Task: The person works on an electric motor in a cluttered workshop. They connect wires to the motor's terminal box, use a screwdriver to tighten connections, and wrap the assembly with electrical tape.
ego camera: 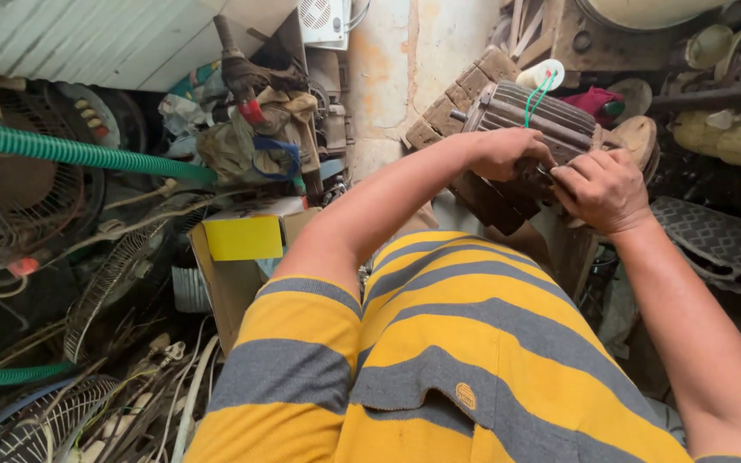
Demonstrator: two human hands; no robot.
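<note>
Both hands on a ribbed electric motor (532,116): left hand (508,153) gripping its near side, right hand (600,190) curled against it, grip unclear. Green wires (539,96) up top.

The near side of the electric motor (525,120) lay hidden behind the left hand (508,153) and right hand (600,189). Whatever their fingertips pinched could not be made out.
</note>
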